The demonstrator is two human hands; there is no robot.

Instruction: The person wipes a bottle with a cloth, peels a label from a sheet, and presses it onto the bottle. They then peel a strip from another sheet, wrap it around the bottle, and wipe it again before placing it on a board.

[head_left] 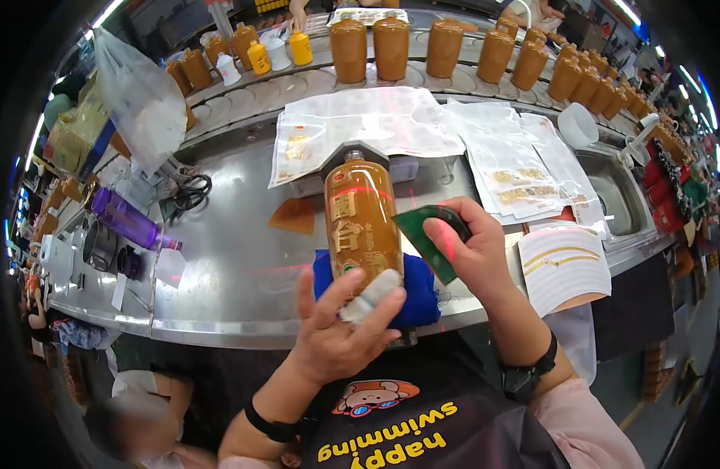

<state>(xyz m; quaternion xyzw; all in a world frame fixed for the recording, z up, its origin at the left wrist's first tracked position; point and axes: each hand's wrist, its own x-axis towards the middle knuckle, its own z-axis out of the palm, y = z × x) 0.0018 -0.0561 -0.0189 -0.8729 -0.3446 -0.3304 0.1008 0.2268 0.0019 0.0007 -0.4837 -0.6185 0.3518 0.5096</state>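
Note:
A brown glazed bottle [363, 205] with gold characters lies on its side, its neck pointing away from me into a dark angular holder [329, 162]. Its near end rests on a blue cloth [419, 291]. My left hand [340, 328] is at that near end, fingers spread, with white coverings over some fingertips against the bottle. Thumb and fingers of my right hand [471, 244] are closed on a green scraper [427, 242] with a black grip, its blade close beside the bottle's right side. Thin red light lines cross the bottle and my right hand.
Behind the bottle lie white transfer sheets [368, 117] with gold prints; more sheets [505, 164] are to the right. A curved white sheet [565, 266] with gold strips lies near a sink [614, 195]. Brown bottles [391, 48] line a conveyor. A purple bottle [129, 216] lies left.

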